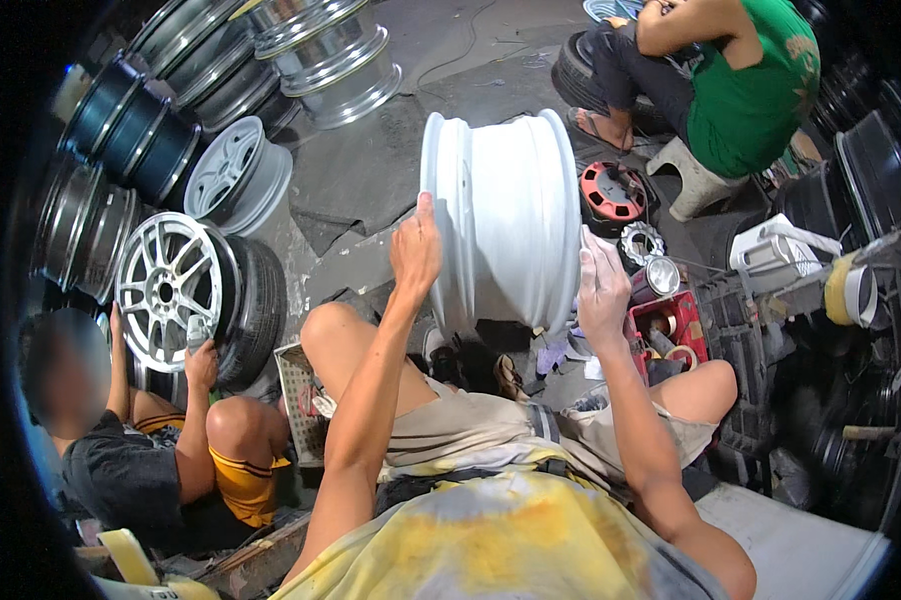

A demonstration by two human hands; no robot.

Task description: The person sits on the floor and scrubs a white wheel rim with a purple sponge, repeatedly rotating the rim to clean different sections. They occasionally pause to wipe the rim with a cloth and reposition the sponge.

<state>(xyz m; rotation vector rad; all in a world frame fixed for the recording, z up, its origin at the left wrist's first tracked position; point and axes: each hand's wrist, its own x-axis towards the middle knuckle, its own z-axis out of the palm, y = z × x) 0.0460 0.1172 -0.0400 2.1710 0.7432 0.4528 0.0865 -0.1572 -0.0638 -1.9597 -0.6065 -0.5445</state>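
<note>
A pale white wheel rim (506, 215) stands upright on its tread between my knees, its barrel facing me. My left hand (417, 245) grips its left flange, the thumb pointing up along the edge. My right hand (603, 290), coated in white dust, is closed at the right flange; its fingertips press against the edge. Whether a small piece of something lies under those fingers cannot be made out. Below the rim, scraps of purplish paper (561, 352) lie on the floor near my feet.
To the left, a seated co-worker's hand (202, 365) works at a silver spoked wheel (169, 290). Stacked rims (321, 60) stand behind. A person in green (751, 90) sits on a stool (693, 180). Near my right knee are a red crate (693, 330), a can (659, 278) and a red-black reel (613, 192).
</note>
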